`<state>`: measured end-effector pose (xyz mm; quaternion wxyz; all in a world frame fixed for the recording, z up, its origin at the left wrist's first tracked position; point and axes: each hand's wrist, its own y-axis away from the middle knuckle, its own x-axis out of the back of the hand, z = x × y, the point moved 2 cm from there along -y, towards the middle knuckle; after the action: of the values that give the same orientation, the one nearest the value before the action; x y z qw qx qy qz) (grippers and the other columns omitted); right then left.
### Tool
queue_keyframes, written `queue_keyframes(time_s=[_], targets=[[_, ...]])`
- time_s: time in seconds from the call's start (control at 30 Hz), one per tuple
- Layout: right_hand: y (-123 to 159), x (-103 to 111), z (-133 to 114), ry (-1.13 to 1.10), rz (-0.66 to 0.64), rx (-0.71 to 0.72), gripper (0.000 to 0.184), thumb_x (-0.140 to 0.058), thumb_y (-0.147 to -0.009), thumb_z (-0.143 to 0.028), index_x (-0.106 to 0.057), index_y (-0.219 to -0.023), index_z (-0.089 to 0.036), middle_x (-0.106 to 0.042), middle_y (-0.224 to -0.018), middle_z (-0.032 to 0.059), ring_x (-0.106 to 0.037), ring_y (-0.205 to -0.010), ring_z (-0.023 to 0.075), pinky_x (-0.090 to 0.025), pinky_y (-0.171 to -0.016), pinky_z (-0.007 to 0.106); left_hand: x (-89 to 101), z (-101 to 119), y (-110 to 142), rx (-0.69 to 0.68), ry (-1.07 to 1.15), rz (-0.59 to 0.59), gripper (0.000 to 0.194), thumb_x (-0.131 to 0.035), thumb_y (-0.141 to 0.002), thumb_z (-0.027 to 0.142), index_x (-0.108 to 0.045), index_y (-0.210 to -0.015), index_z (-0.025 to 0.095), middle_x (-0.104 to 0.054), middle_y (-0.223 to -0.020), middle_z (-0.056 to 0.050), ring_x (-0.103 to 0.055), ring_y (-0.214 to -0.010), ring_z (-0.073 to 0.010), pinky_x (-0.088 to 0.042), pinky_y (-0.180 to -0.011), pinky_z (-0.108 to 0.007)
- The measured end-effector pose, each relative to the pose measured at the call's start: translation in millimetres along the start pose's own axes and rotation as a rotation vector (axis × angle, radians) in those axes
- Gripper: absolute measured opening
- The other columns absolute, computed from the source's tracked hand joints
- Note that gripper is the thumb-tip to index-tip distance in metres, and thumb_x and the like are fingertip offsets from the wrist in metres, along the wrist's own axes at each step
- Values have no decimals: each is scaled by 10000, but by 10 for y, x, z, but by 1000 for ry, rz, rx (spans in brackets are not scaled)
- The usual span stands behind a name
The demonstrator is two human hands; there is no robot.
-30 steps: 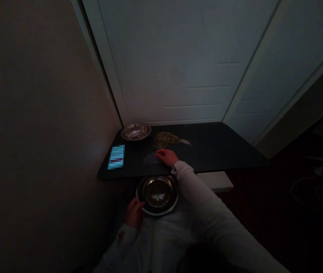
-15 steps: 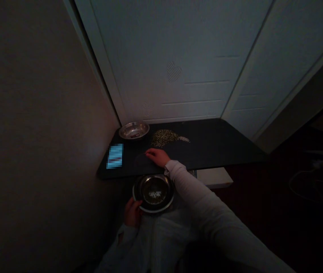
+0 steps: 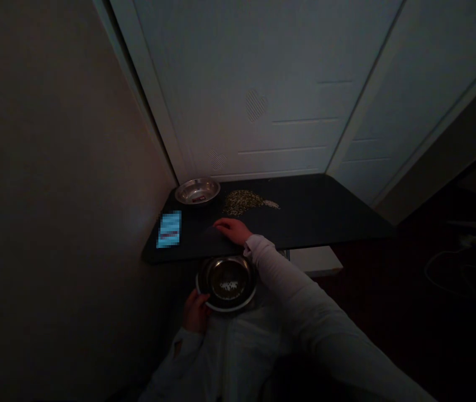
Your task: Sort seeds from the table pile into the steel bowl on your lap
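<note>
My left hand (image 3: 196,311) grips the near-left rim of a steel bowl (image 3: 244,301), its thumb over the edge. The bowl is below the table's front edge, close to my body, and small dark grains show against its shiny bottom. My right hand (image 3: 233,230) is just above the dark table (image 3: 322,215), fingers pinched together. A thin, faint see-through piece (image 3: 209,230) seems to extend leftward from the fingertips; its kind is hard to tell. Beyond this hand lies a pile of greenish-yellow grains (image 3: 242,201), with a smaller pale heap (image 3: 271,204) at its right.
Another steel bowl (image 3: 198,191), with a label inside, stands at the table's back left. A blurred-out light-blue rectangle (image 3: 169,229) is near the left edge. A white panelled door (image 3: 288,134) rises behind the table. A white box-like thing (image 3: 315,260) shows below the front edge.
My right hand has shifted very slightly, and the see-through piece at its fingertips looks fainter. The left hand and the bowl stay almost where they were.
</note>
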<state>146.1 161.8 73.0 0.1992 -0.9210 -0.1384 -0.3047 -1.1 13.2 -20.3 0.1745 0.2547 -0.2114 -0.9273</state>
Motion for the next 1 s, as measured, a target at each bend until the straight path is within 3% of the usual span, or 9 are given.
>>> queue_keyframes(time_s=[0.5, 1.0], targets=[[-77, -94, -44, 37, -44, 0, 239, -411, -760, -273, -570, -935, -237, -582, -954, -18, -506, -892, 117, -371, -809, 259, 16, -35, -24, 4, -1, 8, 258, -598, -434, 103, -569, -683, 163, -571, -488, 47, -509, -423, -94, -331, -401, -206], [-74, -50, 11, -64, -131, 39, 236, -420, -750, -217, -584, -918, -201, -586, -931, -12, -508, -864, 109, -356, -802, 247, 10, -23, -27, -9, -13, 11, 215, -597, -425, 106, -558, -629, 158, -579, -497, 40, -530, -449, -108, -363, -428, -217]])
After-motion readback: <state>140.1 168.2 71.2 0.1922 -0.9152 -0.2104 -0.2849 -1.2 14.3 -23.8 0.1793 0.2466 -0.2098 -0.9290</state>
